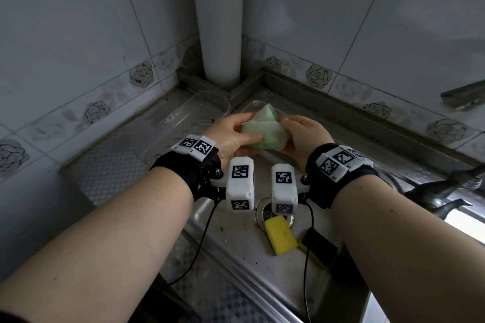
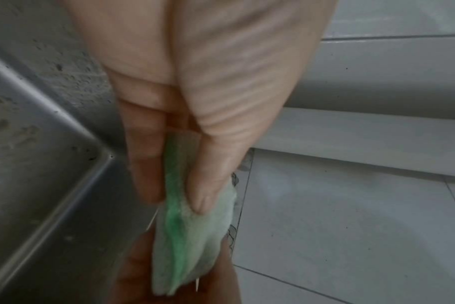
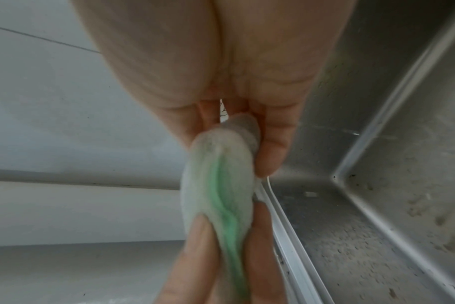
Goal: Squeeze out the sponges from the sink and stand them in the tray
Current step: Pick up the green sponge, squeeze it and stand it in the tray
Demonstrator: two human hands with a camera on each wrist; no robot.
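Hands meet mid-frame: your left hand (image 1: 231, 136) and right hand (image 1: 304, 136) both squeeze the green-and-white sponge (image 1: 262, 131) tight; a yellow sponge (image 1: 279, 235) lies lower down in the sink (image 1: 236, 257).

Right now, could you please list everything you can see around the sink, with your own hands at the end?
Green-and-white sponge: 1, pale green and white, held over the far end of the sink, folded.
Yellow sponge: 1, yellow, in the sink beside the drain.
Dark-topped sponge: 1, yellow with dark top, in the sink, right of the yellow one.
Trays: 2, clear, in the back corner.
Sink: 1, steel.
Drain: 1, metal.
Pipe: 1, white, in the wall corner.
Left hand: grips the folded sponge.
Right hand: grips the same sponge.
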